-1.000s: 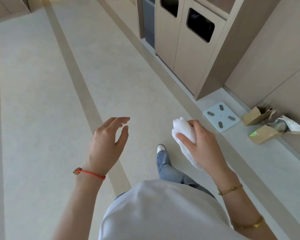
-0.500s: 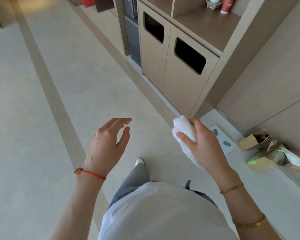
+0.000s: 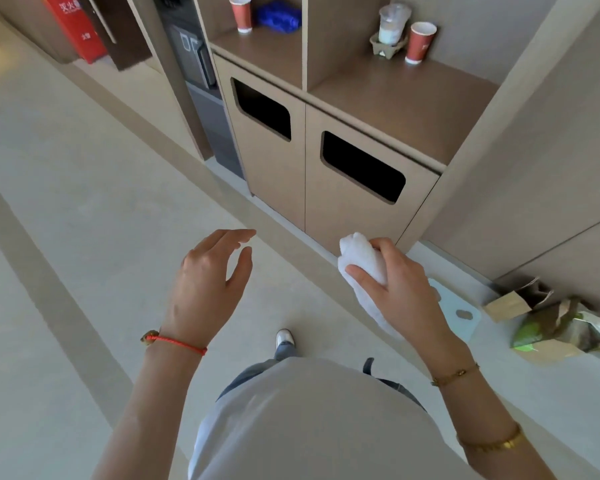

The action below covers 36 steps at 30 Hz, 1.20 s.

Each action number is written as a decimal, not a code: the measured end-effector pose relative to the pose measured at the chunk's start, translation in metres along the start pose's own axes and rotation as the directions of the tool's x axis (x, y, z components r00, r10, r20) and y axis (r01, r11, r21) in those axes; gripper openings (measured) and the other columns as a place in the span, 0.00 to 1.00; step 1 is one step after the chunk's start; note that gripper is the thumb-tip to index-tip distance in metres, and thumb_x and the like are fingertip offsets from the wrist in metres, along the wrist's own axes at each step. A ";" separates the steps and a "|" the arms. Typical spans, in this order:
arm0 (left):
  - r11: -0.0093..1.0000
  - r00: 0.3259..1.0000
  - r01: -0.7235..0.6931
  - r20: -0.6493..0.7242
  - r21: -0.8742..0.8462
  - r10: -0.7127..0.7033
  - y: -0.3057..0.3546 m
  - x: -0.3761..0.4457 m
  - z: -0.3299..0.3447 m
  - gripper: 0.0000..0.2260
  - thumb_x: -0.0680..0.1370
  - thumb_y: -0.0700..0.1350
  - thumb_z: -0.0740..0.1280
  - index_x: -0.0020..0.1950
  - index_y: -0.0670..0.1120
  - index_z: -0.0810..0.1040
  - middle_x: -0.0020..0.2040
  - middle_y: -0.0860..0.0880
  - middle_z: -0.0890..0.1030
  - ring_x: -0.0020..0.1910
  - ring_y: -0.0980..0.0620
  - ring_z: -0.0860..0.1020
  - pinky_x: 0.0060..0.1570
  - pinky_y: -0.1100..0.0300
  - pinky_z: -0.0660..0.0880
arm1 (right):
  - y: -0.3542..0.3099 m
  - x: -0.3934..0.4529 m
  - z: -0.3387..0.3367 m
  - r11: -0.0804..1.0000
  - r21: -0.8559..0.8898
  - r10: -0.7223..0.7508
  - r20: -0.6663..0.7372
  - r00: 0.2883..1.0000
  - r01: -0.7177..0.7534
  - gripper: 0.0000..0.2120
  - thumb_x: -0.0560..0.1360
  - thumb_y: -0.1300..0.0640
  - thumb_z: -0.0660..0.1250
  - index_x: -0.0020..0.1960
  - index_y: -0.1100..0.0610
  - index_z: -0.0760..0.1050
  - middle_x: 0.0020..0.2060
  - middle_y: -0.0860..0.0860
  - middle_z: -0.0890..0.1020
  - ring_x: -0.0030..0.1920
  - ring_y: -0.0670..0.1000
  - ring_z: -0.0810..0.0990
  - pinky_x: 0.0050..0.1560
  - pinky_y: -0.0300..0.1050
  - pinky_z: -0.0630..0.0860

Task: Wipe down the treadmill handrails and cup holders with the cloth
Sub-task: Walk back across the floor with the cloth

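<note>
My right hand is closed around a bunched white cloth, held in front of my chest, with a tail of cloth hanging down below the palm. My left hand hovers beside it at the same height, fingers loosely apart and holding nothing. No treadmill, handrail or cup holder is in view. I am standing on a pale floor, with one white shoe showing below my hands.
A beige cabinet with two dark bin openings stands just ahead to the right. Paper cups sit on its shelf. A pale blue scale and paper bags lie on the floor at right. A red extinguisher box stands far left.
The view has tilted up and moved toward the cabinet, bringing its shelf and cups into sight. Both hands keep the same pose; the cloth stays in my right hand.
</note>
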<state>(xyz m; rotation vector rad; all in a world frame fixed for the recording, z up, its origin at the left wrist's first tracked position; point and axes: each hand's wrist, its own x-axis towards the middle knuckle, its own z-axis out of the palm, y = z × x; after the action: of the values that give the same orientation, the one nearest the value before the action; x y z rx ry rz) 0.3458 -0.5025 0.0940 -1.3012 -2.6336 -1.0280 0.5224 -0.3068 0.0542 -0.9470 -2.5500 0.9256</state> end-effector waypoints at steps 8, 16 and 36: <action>0.986 0.980 -0.164 0.111 -0.014 0.165 -0.045 0.143 0.010 0.11 0.79 0.38 0.66 0.61 0.41 0.80 0.54 0.46 0.83 0.51 0.47 0.83 0.51 0.51 0.80 | -0.018 0.099 0.009 0.992 0.016 0.125 -0.099 0.987 -0.124 0.22 0.76 0.39 0.63 0.61 0.53 0.70 0.48 0.47 0.78 0.47 0.48 0.76 0.43 0.40 0.71; 0.962 0.944 -0.254 0.191 -0.104 0.270 -0.059 0.266 0.064 0.12 0.80 0.39 0.65 0.63 0.42 0.80 0.56 0.47 0.83 0.53 0.49 0.82 0.55 0.57 0.78 | 0.007 0.193 0.002 0.972 0.011 0.234 -0.184 0.955 -0.236 0.22 0.76 0.41 0.65 0.63 0.53 0.69 0.51 0.49 0.79 0.48 0.50 0.77 0.45 0.41 0.71; 0.935 0.834 -0.341 0.427 -0.098 0.349 -0.028 0.517 0.251 0.14 0.80 0.39 0.62 0.65 0.43 0.78 0.58 0.44 0.80 0.53 0.41 0.79 0.56 0.45 0.76 | 0.115 0.441 -0.063 0.883 -0.234 0.338 -0.284 0.897 -0.407 0.21 0.78 0.42 0.63 0.62 0.57 0.71 0.52 0.55 0.79 0.51 0.58 0.78 0.41 0.44 0.62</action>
<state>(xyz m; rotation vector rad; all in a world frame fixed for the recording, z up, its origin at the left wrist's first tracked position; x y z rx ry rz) 0.0530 -0.0106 0.0386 -2.1367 -2.5048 -0.7748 0.2756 0.0812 0.0391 -1.5800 -2.3747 0.4869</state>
